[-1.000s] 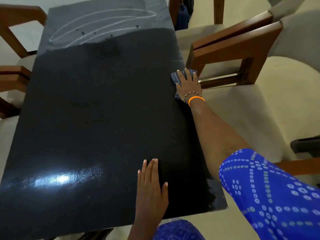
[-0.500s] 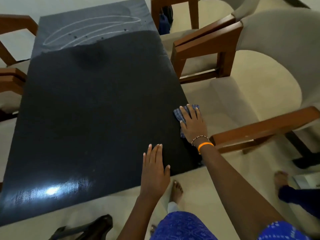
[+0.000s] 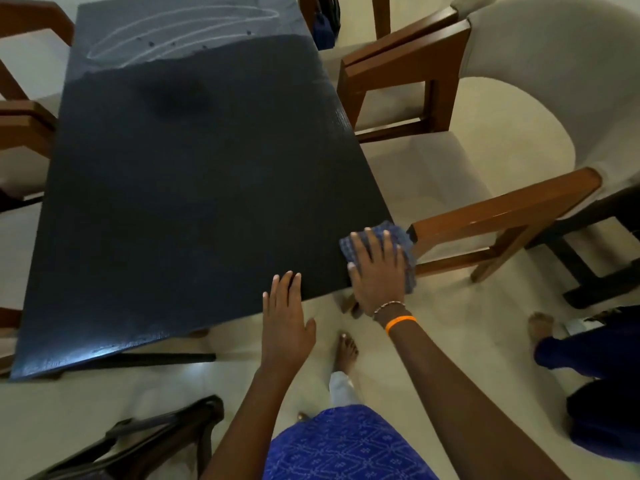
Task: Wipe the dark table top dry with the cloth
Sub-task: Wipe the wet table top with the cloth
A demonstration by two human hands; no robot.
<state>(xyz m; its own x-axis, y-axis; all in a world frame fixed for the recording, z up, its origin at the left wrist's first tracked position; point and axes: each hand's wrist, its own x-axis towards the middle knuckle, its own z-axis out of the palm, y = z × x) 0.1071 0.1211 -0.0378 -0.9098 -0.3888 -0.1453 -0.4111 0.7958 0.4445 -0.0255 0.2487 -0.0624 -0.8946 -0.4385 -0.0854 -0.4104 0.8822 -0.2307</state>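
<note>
The dark table top [image 3: 194,188] fills the left and middle of the head view. Pale wet streaks and drops [image 3: 180,32] lie across its far end. A blue checked cloth [image 3: 398,237] sits at the table's near right corner, partly hanging past the edge. My right hand [image 3: 379,271] lies flat on the cloth with fingers spread, pressing it down. My left hand [image 3: 285,320] is open, its fingertips resting on the near table edge and its palm off the table.
Wooden armchairs with beige cushions [image 3: 485,109] stand close along the right side; one armrest [image 3: 502,209] ends right beside the cloth. More chair arms [image 3: 27,123] line the left. A dark chair [image 3: 145,441] is at the bottom left. Bare feet [image 3: 346,351] stand on the floor.
My right hand has drawn the cloth along the right edge from the middle of the table to the near corner. My left hand slid back to the near edge as the view backed away.
</note>
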